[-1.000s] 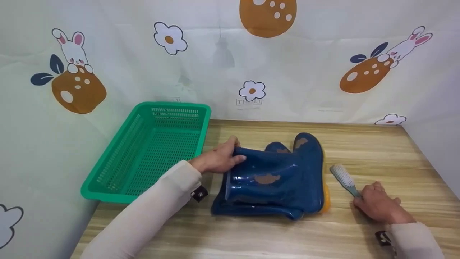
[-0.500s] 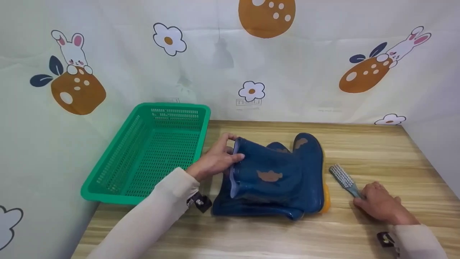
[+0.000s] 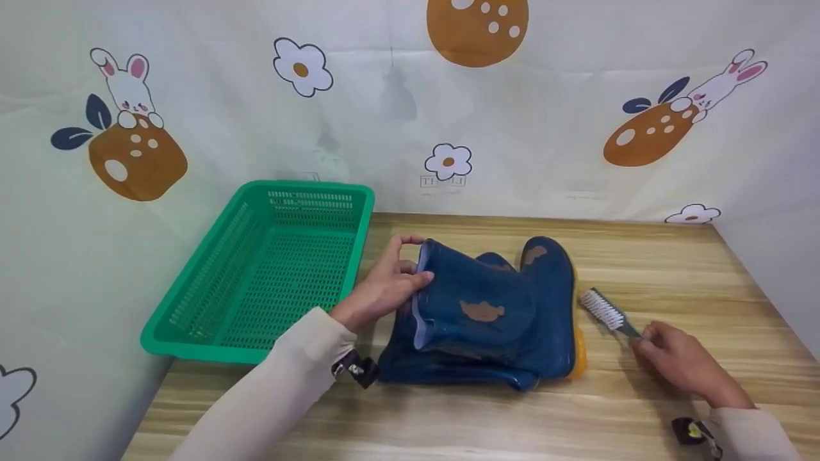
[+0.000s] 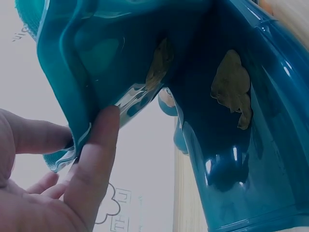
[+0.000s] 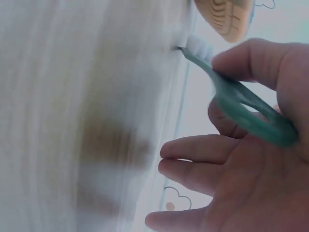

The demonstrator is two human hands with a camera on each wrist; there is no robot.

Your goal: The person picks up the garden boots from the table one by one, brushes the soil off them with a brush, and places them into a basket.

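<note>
Two dark blue rubber boots with brown patches lie on their sides, one partly over the other. My left hand (image 3: pixel 384 282) pinches the shaft rim of the upper boot (image 3: pixel 500 285), between thumb and fingers in the left wrist view, and its opening is raised off the lower boot (image 3: pixel 435 372). The lower boot (image 4: pixel 270 125) bears a brown patch too. To the right, my right hand (image 3: pixel 682 362) holds a green brush (image 3: pixel 605 312) by its handle. The white bristles face up, away from the table. In the right wrist view, thumb and forefinger pinch the brush handle (image 5: pixel 241 108); the other fingers extend.
A green perforated basket (image 3: pixel 160 346) stands at the left, close by my left forearm. The wood-grain table (image 3: pixel 647 269) ends at a patterned wall sheet (image 3: pixel 544 128) at the back. A yellowish boot sole (image 5: pixel 229 19) shows beyond the brush.
My left hand has lifted the upper boot's rim, tilting its shaft up and leaving its opening visible. The brush in my right hand has moved slightly left, nearer the boots, and turned.
</note>
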